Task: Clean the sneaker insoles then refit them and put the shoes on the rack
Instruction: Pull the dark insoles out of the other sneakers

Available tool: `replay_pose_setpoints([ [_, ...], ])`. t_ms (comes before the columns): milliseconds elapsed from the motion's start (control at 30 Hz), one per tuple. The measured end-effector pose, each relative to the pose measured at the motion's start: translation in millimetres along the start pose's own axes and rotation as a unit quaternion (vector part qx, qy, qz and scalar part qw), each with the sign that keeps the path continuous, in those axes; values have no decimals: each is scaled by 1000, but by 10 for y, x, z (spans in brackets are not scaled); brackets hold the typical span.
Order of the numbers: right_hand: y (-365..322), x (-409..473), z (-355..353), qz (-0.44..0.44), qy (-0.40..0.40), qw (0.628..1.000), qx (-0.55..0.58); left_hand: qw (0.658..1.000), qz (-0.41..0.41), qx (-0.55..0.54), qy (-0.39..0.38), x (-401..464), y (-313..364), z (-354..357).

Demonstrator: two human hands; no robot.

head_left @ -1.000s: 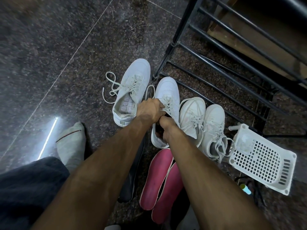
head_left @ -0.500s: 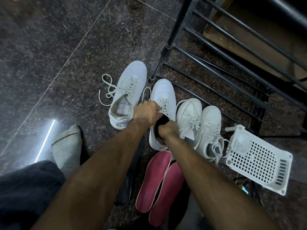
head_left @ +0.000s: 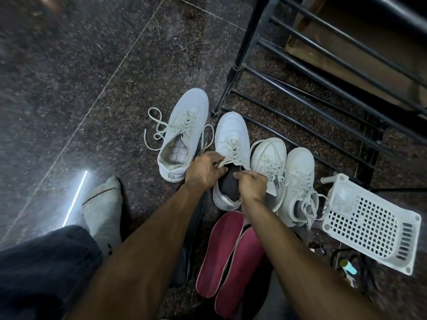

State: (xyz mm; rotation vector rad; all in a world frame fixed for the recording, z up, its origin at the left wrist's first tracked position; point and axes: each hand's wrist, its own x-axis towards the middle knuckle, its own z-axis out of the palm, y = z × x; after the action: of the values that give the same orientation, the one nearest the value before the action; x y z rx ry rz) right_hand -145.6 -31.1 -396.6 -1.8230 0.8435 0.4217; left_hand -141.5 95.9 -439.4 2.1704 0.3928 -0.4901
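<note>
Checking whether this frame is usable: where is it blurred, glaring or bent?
Head view: floor at upper left is motion-smeared; a bright streak of glare lies on the tiles; rack bars bow from wide-angle distortion; centre sneaker and both hands stay fairly sharp.

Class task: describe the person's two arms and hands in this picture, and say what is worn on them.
Both forearms are bare up to the frame edge: no sleeves, watch or gloves. The left hand and right hand show no rings.

no readable text, labels, brands or numbers anywhere.
</note>
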Motion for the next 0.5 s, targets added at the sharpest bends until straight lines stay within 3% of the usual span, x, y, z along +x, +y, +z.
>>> replay_pose_setpoints([
  [267,-108,-66,-212,82,-2,992,96,994,-34,-95,-42,-95,-51,32],
  [500,-137,-249,-327,92,-32,994,51,991,-71,-87,-71,-32,-23,-11],
])
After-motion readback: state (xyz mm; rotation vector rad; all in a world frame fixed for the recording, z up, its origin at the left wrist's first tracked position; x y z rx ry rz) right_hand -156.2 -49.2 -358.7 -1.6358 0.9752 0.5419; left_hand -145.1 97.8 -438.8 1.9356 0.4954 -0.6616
